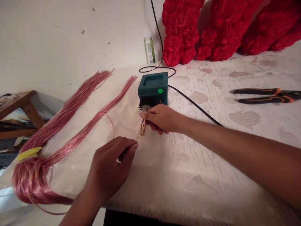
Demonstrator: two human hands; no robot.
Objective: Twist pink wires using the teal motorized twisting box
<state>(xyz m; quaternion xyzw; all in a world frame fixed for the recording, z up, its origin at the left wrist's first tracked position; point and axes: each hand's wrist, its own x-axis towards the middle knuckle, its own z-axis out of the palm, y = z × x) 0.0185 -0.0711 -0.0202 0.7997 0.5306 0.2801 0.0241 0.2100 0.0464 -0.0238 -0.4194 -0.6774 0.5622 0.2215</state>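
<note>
My left hand [111, 164] is closed in a pinch, with the short tip of a thin wire [137, 139] poking up between thumb and forefinger. A single pink strand loops from the nearer bundle of pink wires [94, 121] down behind this hand. My right hand [162, 118] grips a small pale block [142, 125] with reddish marks, partly hidden by the fingers. That block is at the front of a teal box [152, 91], close to a cluster of black bristle-like pieces [142, 103]. The wire tip is just below the block, apart from it.
A thicker pink wire bundle [68, 110] with a yellow band [29, 153] lies at left. Black cable [195, 105] runs from the box. Black-and-orange pliers [258, 95] lie at right. Red flower-covered pieces [181, 34] and a green-white packet [150, 51] are at the back.
</note>
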